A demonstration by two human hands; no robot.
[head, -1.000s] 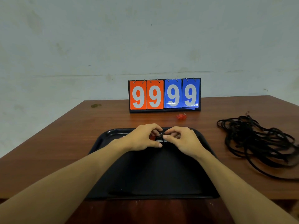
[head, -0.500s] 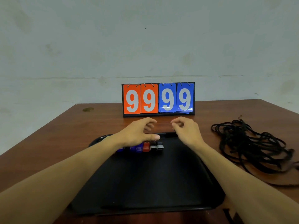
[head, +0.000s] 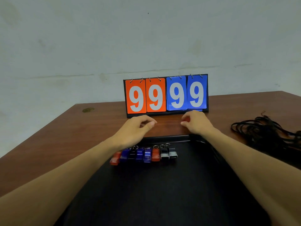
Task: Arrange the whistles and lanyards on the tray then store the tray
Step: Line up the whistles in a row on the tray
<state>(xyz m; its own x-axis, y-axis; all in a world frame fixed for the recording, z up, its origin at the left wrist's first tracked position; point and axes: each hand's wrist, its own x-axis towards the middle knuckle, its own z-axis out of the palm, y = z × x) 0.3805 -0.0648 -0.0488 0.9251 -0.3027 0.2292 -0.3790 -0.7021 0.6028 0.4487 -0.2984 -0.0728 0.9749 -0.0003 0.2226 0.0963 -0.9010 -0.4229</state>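
A black tray [head: 164, 138] lies on the brown table right in front of me. Several whistles [head: 146, 154] in red, blue and black stand side by side in a row near its far edge. Beyond the tray, my right hand [head: 197, 123] curls its fingers and thumb round a red whistle [head: 186, 119] on the table, just in front of the scoreboard. My left hand [head: 138, 127] hovers over the table past the tray's far rim, fingers loosely curled and holding nothing. A tangled pile of black lanyards [head: 263, 132] lies on the table to the right.
A flip scoreboard [head: 166, 95] showing 99 in orange and 99 in blue stands upright at the back of the table, close behind both hands. A pale wall rises behind the table. A small stain [head: 88, 109] marks the far left corner.
Both hands left the row of whistles on the tray and reached forward past its far rim. My right hand has closed on the red whistle by the scoreboard. The camera tilted closer.
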